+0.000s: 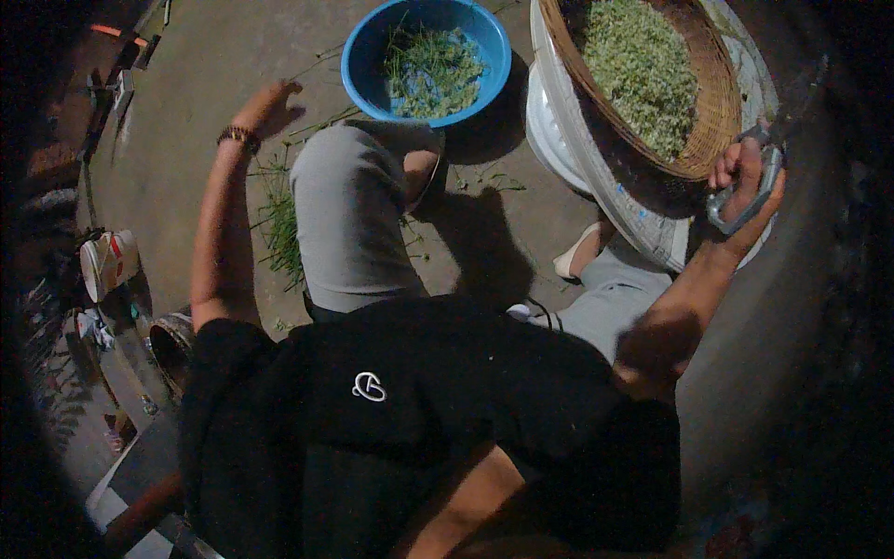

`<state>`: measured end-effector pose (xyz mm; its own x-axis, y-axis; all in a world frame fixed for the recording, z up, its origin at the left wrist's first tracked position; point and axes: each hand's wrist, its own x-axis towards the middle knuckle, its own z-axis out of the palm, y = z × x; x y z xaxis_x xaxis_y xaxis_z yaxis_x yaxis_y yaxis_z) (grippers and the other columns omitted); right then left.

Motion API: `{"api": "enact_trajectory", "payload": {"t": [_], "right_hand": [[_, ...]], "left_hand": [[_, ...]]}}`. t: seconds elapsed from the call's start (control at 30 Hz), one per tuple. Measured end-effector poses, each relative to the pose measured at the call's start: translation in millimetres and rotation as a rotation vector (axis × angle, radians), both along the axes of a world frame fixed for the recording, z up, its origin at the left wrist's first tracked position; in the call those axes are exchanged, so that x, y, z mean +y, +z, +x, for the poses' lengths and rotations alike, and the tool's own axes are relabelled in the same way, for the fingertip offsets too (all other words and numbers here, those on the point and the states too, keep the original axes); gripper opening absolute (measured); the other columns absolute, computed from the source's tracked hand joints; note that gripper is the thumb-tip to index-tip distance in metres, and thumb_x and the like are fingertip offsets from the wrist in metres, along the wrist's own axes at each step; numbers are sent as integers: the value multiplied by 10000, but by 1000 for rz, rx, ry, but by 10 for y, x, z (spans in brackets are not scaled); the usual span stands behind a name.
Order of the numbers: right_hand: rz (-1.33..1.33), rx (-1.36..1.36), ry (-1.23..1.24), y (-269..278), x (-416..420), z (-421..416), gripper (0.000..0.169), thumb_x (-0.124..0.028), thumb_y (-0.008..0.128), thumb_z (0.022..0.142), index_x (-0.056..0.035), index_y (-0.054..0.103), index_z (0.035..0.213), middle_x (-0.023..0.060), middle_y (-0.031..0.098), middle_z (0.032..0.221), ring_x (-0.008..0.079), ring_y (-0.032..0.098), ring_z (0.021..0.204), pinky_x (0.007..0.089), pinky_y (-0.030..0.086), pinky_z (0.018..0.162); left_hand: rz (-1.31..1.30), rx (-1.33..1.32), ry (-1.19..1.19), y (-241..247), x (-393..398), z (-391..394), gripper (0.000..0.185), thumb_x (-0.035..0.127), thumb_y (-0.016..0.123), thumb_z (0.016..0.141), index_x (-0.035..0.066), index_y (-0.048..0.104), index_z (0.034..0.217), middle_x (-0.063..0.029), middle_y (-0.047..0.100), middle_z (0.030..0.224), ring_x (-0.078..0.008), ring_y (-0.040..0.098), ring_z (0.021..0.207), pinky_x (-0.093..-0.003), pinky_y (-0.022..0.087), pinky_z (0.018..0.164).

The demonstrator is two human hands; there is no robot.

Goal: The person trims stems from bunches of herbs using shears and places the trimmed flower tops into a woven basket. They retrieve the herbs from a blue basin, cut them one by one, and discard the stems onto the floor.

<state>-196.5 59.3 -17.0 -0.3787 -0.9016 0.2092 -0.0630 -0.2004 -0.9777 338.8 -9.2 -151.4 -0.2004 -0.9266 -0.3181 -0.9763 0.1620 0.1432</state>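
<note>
My left hand [269, 110], with a beaded bracelet at the wrist, hovers above the floor left of the blue plastic basin [351, 91]. Its fingers are apart and I see nothing held. Green stems with small pale heads [436, 70] lie inside the basin. On the right, my right hand [744, 171] grips a pair of scissors [758, 195] by the grey handles; their blades fade into the dark. Just left of that hand, a woven basket [719, 91] holds a heap of small pale-green flower heads or trimmings [642, 77].
Beneath the basket is a white-edged support [594, 182], partly hidden. Loose green stems [283, 241] lie on the concrete floor [188, 77] beside my left leg [349, 216]. A white container with a red stripe [105, 262] and a round vessel [171, 346] stand at left.
</note>
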Motion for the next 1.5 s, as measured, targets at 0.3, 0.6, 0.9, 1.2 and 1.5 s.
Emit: {"api": "enact_trajectory", "payload": {"t": [0.3, 0.6, 0.9, 1.2, 1.5], "right_hand": [[-159, -115, 70, 94, -3, -85, 283, -167, 531, 885, -13, 485, 1118, 1, 371, 606, 98, 382, 511, 246, 342, 472], [-17, -180, 262, -42, 248, -829, 463, -257, 423, 931, -50, 271, 1315, 7, 405, 705, 89, 401, 547, 236, 397, 520], [-176, -38, 306, -13, 119, -454, 526, -285, 425, 932, -64, 190, 1348, 28, 432, 682, 103, 439, 513, 243, 437, 453], [-163, -81, 389, -24, 88, -415, 476, -243, 412, 942, -40, 232, 1333, 38, 424, 694, 99, 422, 520, 237, 403, 471], [-124, 10, 305, -2, 94, -345, 490, -252, 436, 935, -45, 234, 1331, 41, 437, 691, 91, 412, 506, 234, 396, 457]], "left_hand": [[302, 128, -875, -36, -539, -1852, 215, 195, 531, 859, 16, 590, 963, -139, 628, 921, -281, 600, 805, -379, 471, 730], [587, -181, -847, -2537, -44, -2290, 249, 240, 538, 857, 18, 571, 965, -137, 598, 920, -279, 568, 806, -389, 447, 723], [723, -95, -680, -3558, 231, -2189, 289, 286, 545, 856, 19, 551, 967, -134, 568, 920, -277, 536, 807, -398, 422, 717], [769, 259, -658, -3755, 343, -2002, 332, 332, 553, 854, 21, 531, 968, -131, 538, 920, -275, 504, 807, -407, 398, 711], [843, 1822, -834, -3605, 308, -1709, 359, 374, 549, 858, 24, 519, 931, -128, 518, 892, -284, 482, 783, -423, 380, 702]]}}
